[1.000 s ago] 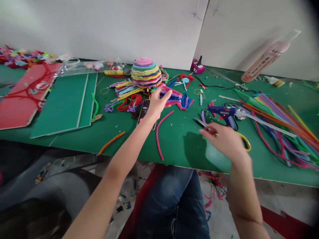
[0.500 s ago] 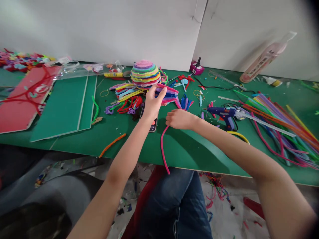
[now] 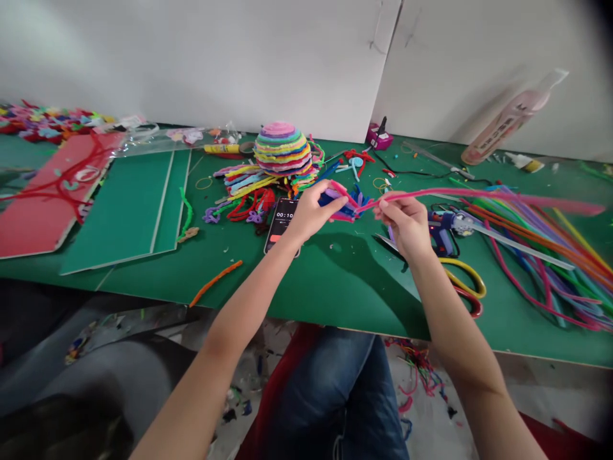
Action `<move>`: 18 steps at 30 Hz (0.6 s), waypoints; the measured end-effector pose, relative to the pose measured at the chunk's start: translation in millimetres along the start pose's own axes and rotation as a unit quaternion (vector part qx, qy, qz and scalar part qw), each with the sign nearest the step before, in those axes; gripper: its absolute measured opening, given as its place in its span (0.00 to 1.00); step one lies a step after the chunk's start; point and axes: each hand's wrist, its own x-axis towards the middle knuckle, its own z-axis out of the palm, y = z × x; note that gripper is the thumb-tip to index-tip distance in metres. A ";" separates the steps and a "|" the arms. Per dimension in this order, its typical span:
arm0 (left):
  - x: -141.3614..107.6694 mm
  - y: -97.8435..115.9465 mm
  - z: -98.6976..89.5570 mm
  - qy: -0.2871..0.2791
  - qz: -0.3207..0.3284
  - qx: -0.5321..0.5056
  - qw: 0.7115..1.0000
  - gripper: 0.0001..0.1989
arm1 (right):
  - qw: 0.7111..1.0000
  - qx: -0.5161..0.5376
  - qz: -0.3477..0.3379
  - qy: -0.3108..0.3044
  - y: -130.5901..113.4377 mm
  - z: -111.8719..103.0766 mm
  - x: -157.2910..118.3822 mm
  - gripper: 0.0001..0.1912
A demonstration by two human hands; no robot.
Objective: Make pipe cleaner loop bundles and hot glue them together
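Note:
My left hand (image 3: 318,206) is closed round a bundle of pink, blue and purple pipe cleaners (image 3: 345,208), held above the table. My right hand (image 3: 405,217) pinches a long pink pipe cleaner (image 3: 460,191), which runs from the bundle through my fingers and out to the right, its far end blurred. Beneath my left forearm lies a phone (image 3: 283,217) with a timer on its screen. Just behind the left hand stands a striped dome of coiled pipe cleaners (image 3: 281,150). Scissors with yellow and red handles (image 3: 467,281) lie partly under my right forearm.
A blue glue gun (image 3: 443,233) rests right of my right hand, beside loose pipe cleaners (image 3: 541,249). Green boards (image 3: 119,217) and a red board (image 3: 48,198) lie left. An orange pipe cleaner (image 3: 215,283) is near the front edge. A pink bottle (image 3: 507,124) leans at the back right.
My right hand has moved right and turned over, swinging the pink pipe cleaner's free length from hanging downward to stretching rightward. My left hand has shifted slightly right with the bundle, uncovering more of the phone.

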 end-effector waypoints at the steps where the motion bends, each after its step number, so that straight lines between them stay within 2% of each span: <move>1: -1.1 0.5 1.3 -0.017 -0.002 0.008 1.000 0.07 | 1.000 0.011 0.006 -0.010 2.8 -0.9 -0.3 0.11; 8: -4.4 5.3 4.0 -0.053 0.018 0.077 0.995 0.04 | 0.995 -0.062 0.010 -0.073 8.2 -9.1 -8.4 0.16; 13: -5.7 5.4 4.6 -0.073 -0.008 0.076 0.994 0.05 | 0.983 -0.130 0.008 -0.127 8.6 -7.9 -9.4 0.11; 18: -5.5 3.1 5.1 -0.082 -0.019 0.074 0.994 0.07 | 0.982 -0.141 0.021 -0.127 13.0 -5.1 -9.0 0.06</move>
